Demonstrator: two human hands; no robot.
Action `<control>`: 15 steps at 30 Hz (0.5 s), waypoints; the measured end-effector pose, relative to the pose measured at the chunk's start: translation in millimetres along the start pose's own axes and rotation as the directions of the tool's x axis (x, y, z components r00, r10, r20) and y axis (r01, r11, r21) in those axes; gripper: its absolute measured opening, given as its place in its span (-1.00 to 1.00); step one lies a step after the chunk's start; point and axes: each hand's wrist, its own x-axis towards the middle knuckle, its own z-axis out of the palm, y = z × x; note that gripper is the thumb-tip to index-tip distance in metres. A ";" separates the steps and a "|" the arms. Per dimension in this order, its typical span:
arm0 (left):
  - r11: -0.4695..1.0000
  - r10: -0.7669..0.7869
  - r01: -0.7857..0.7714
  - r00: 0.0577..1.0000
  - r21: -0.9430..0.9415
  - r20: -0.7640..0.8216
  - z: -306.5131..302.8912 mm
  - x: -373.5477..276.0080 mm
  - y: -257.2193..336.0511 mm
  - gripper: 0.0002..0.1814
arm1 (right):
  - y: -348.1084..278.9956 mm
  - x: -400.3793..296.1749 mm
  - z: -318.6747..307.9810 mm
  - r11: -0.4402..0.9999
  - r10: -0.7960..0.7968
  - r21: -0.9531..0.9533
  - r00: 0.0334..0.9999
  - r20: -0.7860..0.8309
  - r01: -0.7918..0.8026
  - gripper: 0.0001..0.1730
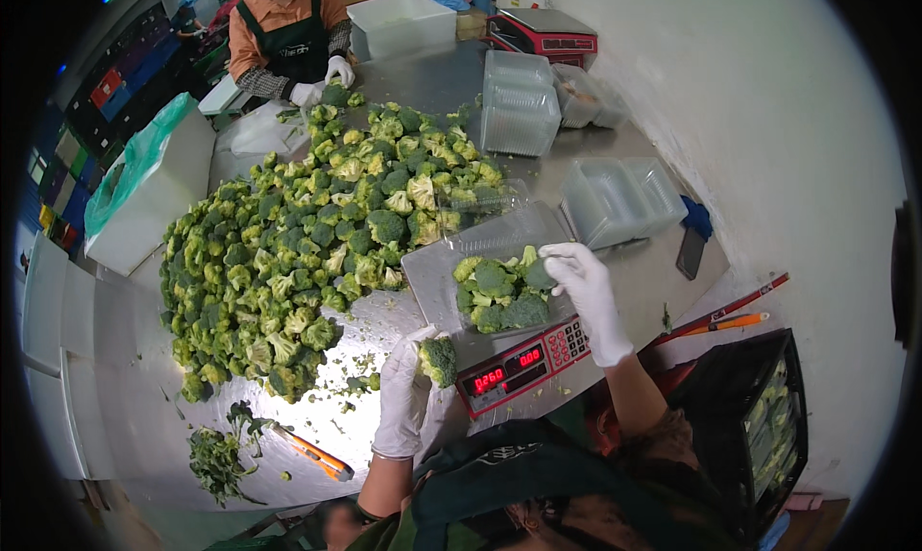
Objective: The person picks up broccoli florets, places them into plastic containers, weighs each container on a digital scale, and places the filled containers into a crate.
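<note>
My left hand [402,392], in a white glove, grips a broccoli floret [439,361] in front of the scale. My gloved right hand [591,299] pinches another floret [538,273] at the right edge of a clear plastic tray [464,327]. Several broccoli florets [497,281] fill that tray, which rests on the steel platform [425,263] of a red digital scale [518,371]. Red digits glow on its display. A clear hinged lid [504,223] lies open behind the tray. Left of the scale spreads a large heap of cut broccoli [302,234].
An orange utility knife [313,454] lies near trimmed leaves [216,457]. Stacked clear trays [619,198] and a phone [690,254] are at the right. Across the table, a person [288,39] handles broccoli. A lined white box [173,183] stands left; filled crates [767,421] stand lower right.
</note>
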 end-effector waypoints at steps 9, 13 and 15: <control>0.970 0.008 -0.025 0.997 -0.240 -0.075 -8.9 -4.9 7.1 -0.56 | 27.2 6.5 6.4 0.453 -0.606 -0.719 0.774 0.185 0.527 -0.80; 0.983 0.021 -0.021 1.000 -0.184 0.000 0.4 -3.5 9.4 -0.50 | 34.2 8.9 -1.5 0.447 -0.583 -0.697 0.773 0.249 0.561 -0.89; 0.986 0.027 -0.022 0.999 -0.163 0.025 5.7 1.2 9.0 -0.48 | 26.4 11.2 -6.5 0.450 -0.615 -0.667 0.748 0.251 0.594 -0.86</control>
